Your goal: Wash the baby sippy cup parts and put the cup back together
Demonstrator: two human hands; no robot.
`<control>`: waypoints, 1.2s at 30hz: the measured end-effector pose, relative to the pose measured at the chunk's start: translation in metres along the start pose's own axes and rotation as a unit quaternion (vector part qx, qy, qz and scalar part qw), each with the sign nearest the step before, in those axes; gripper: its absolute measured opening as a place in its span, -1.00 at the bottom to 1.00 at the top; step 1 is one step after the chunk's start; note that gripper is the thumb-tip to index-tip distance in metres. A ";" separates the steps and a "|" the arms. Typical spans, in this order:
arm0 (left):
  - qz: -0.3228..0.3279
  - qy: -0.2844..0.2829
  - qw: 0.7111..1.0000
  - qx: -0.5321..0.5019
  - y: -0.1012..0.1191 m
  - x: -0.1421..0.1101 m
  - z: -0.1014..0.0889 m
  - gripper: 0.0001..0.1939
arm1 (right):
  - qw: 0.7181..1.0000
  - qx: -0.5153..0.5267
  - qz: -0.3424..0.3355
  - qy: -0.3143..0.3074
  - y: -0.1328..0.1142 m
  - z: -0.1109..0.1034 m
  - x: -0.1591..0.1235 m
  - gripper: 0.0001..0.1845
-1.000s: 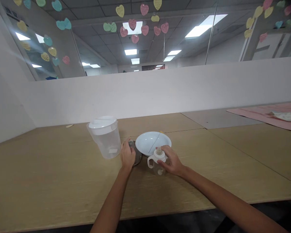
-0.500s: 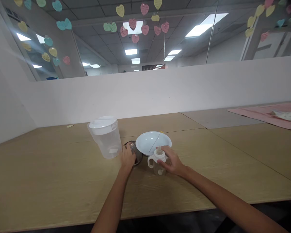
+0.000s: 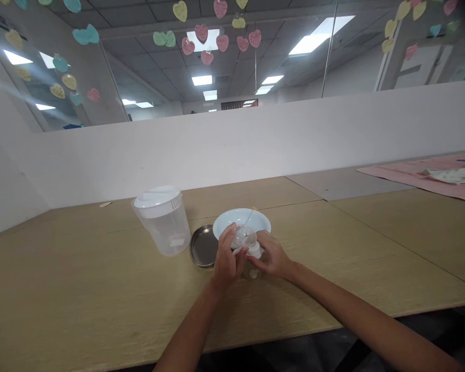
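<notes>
A baby bottle (image 3: 256, 251) with a white collar and side handle stands on the table, its clear body partly hidden by my hands. My right hand (image 3: 274, 256) is closed around its upper part from the right. In my left hand (image 3: 227, 261) is a clear domed cap (image 3: 243, 235), held tilted at the bottle's top; whether it touches the collar I cannot tell. Just behind both hands is a white bowl (image 3: 227, 217), with a thin stick with a yellow end leaning in it. Left of my left hand lies a shallow dark metal dish (image 3: 202, 247).
A translucent plastic pitcher (image 3: 166, 227) with a white lid stands left of the dish. At the far right a pink cloth (image 3: 395, 176) lies on the table (image 3: 101, 289). A white wall with glass panels runs along the back.
My left hand has moved right from the metal dish to the bottle and now has the clear cap in it. My right hand stays at the bottle. The camera view has shifted slightly.
</notes>
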State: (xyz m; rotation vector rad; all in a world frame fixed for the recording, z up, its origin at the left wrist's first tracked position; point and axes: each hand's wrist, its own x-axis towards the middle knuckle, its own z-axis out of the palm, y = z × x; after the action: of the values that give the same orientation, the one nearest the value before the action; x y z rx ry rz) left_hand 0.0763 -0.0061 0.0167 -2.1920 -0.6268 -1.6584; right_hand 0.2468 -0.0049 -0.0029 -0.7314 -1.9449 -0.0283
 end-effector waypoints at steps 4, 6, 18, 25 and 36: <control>-0.023 -0.048 0.997 -0.047 0.008 -0.007 0.006 -0.52 | 1.000 -0.009 -0.017 0.023 0.000 0.000 0.003 -0.76; -0.044 -0.059 0.996 -0.048 0.007 -0.009 0.006 -0.51 | 0.999 -0.013 -0.027 0.029 0.001 0.001 0.003 -0.75; -0.094 -0.111 0.986 -0.085 0.010 -0.011 0.004 -0.56 | 1.000 0.010 -0.014 0.020 0.005 -0.001 -0.005 -0.23; -0.110 -0.117 0.983 -0.090 0.008 -0.015 0.007 -0.54 | 0.998 0.016 -0.012 0.058 0.001 -0.002 -0.004 -0.44; -0.096 -0.113 0.984 -0.098 0.009 -0.014 0.008 -0.57 | 0.998 0.018 0.001 0.065 0.002 0.002 -0.008 -0.43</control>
State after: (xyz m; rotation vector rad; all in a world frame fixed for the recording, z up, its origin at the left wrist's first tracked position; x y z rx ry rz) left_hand 0.0843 -0.0114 0.0012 -2.5597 -0.7859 -1.6352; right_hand 0.2491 -0.0059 -0.0106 -0.6916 -1.8163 -0.0392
